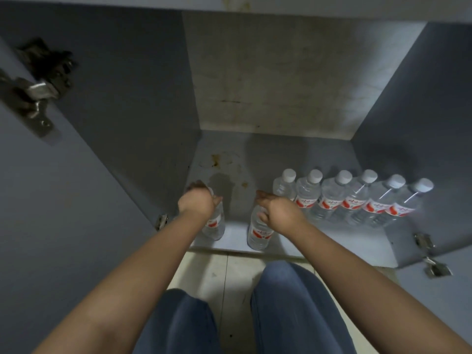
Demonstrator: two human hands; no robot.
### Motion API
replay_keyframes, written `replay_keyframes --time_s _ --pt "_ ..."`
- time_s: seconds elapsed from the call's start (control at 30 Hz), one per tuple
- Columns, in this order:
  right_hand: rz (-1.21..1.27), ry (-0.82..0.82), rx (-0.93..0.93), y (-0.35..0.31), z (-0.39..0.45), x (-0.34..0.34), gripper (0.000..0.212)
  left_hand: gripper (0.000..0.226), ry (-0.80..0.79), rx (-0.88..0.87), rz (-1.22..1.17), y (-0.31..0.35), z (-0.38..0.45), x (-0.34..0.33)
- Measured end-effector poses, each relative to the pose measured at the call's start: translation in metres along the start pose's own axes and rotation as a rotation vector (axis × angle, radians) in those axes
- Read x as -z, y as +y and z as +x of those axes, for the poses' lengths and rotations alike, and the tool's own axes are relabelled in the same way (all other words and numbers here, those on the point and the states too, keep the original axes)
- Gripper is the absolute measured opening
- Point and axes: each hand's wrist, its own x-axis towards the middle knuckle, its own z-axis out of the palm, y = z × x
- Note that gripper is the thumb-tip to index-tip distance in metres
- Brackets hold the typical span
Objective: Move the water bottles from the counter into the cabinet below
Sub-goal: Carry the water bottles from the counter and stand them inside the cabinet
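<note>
I look into an open grey cabinet (pixel 255 236) below the counter. My left hand (pixel 198 201) grips the top of a clear water bottle (pixel 214 226) with a red-and-white label, upright near the cabinet's left wall. My right hand (pixel 277 210) grips the neck of a second bottle (pixel 259 235), upright at the front of the shelf. Both caps are hidden under my hands. To the right, several white-capped bottles (pixel 352 198) stand in a row across the shelf.
Both cabinet doors hang open, the left door (pixel 51 200) with a metal hinge (pixel 35 90), the right door (pixel 434 290) low at the right. The shelf floor shows brown stains (pixel 217 160) behind my hands. My knees in blue jeans (pixel 293 302) are over a tiled floor.
</note>
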Motion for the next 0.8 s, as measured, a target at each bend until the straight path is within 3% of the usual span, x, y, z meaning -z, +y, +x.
replay_keyframes --time_s 0.1,0.2,0.3,0.6,0.8 --pt "-0.094 0.003 -0.073 -0.005 -0.001 0.002 0.048 0.064 0.055 -0.214 0.069 -0.007 0.01 -0.003" --pt "-0.127 0.06 -0.169 -0.01 0.0 0.003 0.039 0.059 -0.011 -0.35 0.072 -0.02 0.015 -0.007" --pt "-0.119 0.023 -0.218 -0.015 0.005 0.003 0.025 0.058 -0.018 -0.37 0.055 -0.027 0.015 -0.012" --pt "-0.117 -0.005 -0.19 -0.009 0.048 0.023 0.04 0.059 0.023 -0.362 -0.001 -0.028 0.017 -0.018" --pt "-0.229 0.007 -0.203 0.001 0.067 0.029 0.036 0.059 0.014 -0.363 0.021 -0.023 0.021 -0.021"
